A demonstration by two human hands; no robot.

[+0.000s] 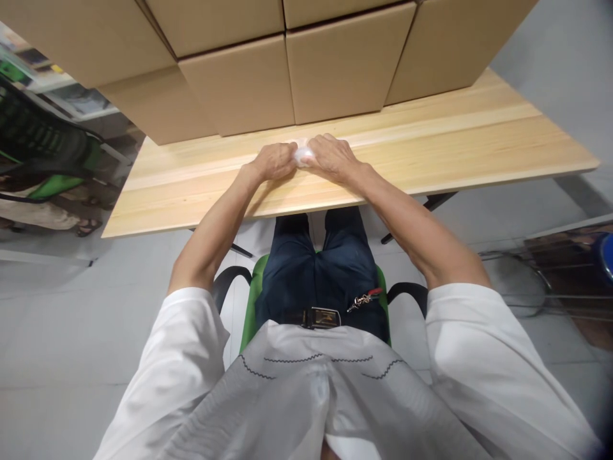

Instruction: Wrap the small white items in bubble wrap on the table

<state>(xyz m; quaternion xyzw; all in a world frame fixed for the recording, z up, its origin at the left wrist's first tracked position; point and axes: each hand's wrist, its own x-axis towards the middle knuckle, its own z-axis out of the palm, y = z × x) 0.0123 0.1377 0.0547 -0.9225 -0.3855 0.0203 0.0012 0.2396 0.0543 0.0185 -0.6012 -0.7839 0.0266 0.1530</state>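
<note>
A small, whitish, partly see-through thing (pixel 302 155), like crumpled plastic, sits between my two hands just above or on the wooden tabletop (pixel 431 147). My left hand (pixel 276 161) is closed on its left side. From the right, my right hand (pixel 332 155) grips it with curled fingers, the thumb pressed against it. Most of the thing is covered by my fingers, so its exact kind cannot be made out. Both forearms reach forward over the table's near edge.
Stacked cardboard boxes (pixel 239 86) stand along the far side of the table, close beyond my hands. On the left are a dark mesh chair (pixel 43 128) and another person's sandalled foot (pixel 89 227). I sit on a green chair (pixel 258 275) with black armrests.
</note>
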